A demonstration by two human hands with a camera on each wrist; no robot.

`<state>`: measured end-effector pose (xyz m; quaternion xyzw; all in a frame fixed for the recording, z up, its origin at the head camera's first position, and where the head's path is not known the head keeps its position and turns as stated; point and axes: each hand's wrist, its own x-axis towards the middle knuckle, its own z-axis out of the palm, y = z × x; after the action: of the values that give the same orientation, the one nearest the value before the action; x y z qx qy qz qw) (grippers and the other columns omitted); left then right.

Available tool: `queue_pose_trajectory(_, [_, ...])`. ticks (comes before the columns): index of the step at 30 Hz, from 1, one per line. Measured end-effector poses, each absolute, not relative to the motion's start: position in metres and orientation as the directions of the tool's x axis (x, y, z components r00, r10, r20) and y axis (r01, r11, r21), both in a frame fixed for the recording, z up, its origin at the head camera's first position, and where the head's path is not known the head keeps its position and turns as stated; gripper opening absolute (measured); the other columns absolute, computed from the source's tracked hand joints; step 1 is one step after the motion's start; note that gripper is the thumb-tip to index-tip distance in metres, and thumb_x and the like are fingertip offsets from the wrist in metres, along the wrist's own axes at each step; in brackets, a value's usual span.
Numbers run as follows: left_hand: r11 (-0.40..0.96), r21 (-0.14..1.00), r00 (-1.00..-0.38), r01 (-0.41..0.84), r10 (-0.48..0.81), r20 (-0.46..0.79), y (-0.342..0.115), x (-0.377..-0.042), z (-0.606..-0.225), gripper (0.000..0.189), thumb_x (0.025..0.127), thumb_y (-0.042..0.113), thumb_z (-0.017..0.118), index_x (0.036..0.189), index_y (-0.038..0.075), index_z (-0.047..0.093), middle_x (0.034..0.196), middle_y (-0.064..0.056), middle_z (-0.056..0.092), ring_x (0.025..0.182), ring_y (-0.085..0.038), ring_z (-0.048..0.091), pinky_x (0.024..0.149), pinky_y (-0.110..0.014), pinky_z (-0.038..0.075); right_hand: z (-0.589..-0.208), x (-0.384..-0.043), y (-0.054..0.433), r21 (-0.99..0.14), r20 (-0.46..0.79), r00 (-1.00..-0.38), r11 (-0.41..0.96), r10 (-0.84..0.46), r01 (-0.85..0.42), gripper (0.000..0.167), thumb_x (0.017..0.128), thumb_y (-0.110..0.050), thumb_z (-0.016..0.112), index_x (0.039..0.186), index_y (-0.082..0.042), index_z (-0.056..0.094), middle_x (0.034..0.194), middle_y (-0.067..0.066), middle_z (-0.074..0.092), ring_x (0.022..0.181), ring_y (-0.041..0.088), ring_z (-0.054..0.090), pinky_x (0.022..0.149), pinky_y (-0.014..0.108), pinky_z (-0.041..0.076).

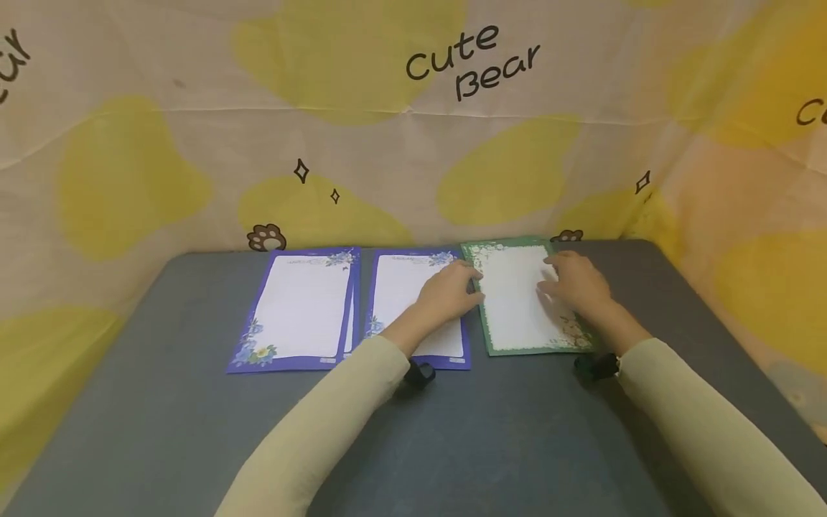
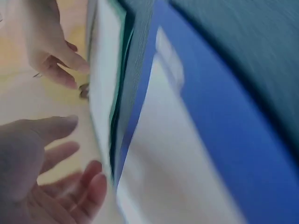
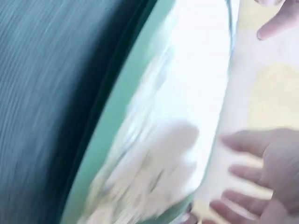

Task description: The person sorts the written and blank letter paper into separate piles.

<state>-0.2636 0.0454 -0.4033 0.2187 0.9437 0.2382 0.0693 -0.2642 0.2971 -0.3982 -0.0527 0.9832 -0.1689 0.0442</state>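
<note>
A green-bordered sheet of decorated paper (image 1: 513, 301) lies at the back right of the table, with another green edge showing beneath it. My left hand (image 1: 449, 291) is over its left edge, thumb and fingers parted. Over the right side is my right hand (image 1: 576, 286), fingers spread and casting a shadow on the white middle. Neither hand has anything in its grasp; the left wrist view shows the left fingers (image 2: 86, 196) loosely bent, and the right wrist view shows the right fingers (image 3: 243, 172) apart. My left forearm partly covers a blue-bordered sheet (image 1: 397, 283).
Further left lie more blue-bordered sheets (image 1: 304, 309), overlapping with their right edges offset. The dark grey table (image 1: 504, 438) meets a patterned cloth (image 1: 388, 158) at the back. Black wrist devices (image 1: 596, 366) sit at both wrists.
</note>
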Motion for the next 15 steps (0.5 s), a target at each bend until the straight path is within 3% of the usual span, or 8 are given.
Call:
queue_pose_trajectory(1, [0.773, 0.496, -0.885, 0.395, 0.466, -0.02, 0.035, -0.265, -0.401, 0.043, 0.096, 0.031, 0.069, 0.135, 0.014, 0.065, 0.146, -0.009, 0.058, 0.126, -0.027, 0.062, 0.099, -0.044, 0.056, -0.397, -0.263, 0.29, -0.34, -0.049, -0.986, 0.931, -0.159, -0.134, 0.057, 0.094, -0.025, 0.067, 0.142, 0.003, 0.054, 0.147, 0.031, 0.048, 0.132, 0.052, 0.048, 0.102, 0.066, 0.046])
queue_pose_trajectory(6, [0.75, 0.473, -0.832, 0.463, 0.551, -0.06, -0.026, -0.271, -0.394, 0.052, 0.093, 0.037, 0.072, 0.138, 0.013, 0.063, 0.147, -0.008, 0.059, 0.135, -0.029, 0.056, 0.115, -0.046, 0.044, -0.4, -0.258, 0.249, -0.419, -0.008, -0.92, 0.837, -0.392, -0.353, 0.055, 0.091, -0.029, 0.075, 0.135, 0.001, 0.062, 0.137, 0.022, 0.063, 0.127, 0.043, 0.059, 0.107, 0.059, 0.046])
queue_pose_trajectory(10, [0.776, 0.385, -0.799, 0.499, 0.584, -0.143, -0.071, -0.275, -0.398, 0.077, 0.085, 0.045, 0.08, 0.149, 0.014, 0.051, 0.161, -0.011, 0.042, 0.152, -0.033, 0.035, 0.126, -0.05, 0.028, -0.404, -0.258, 0.218, -0.432, -0.055, -0.865, 0.793, -0.499, -0.43, 0.07, 0.085, -0.041, 0.08, 0.139, -0.002, 0.059, 0.144, 0.019, 0.06, 0.136, 0.04, 0.053, 0.114, 0.057, 0.042])
queue_pose_trajectory(15, [0.781, 0.356, -0.757, 0.514, 0.608, -0.241, -0.099, -0.274, -0.408, 0.095, 0.082, 0.049, 0.081, 0.157, 0.013, 0.037, 0.169, -0.015, 0.021, 0.157, -0.038, 0.016, 0.127, -0.058, 0.013, -0.414, -0.266, 0.192, -0.402, -0.102, -0.818, 0.776, -0.566, -0.487, 0.093, 0.079, -0.054, 0.081, 0.15, -0.005, 0.048, 0.158, 0.02, 0.044, 0.149, 0.04, 0.037, 0.122, 0.058, 0.03])
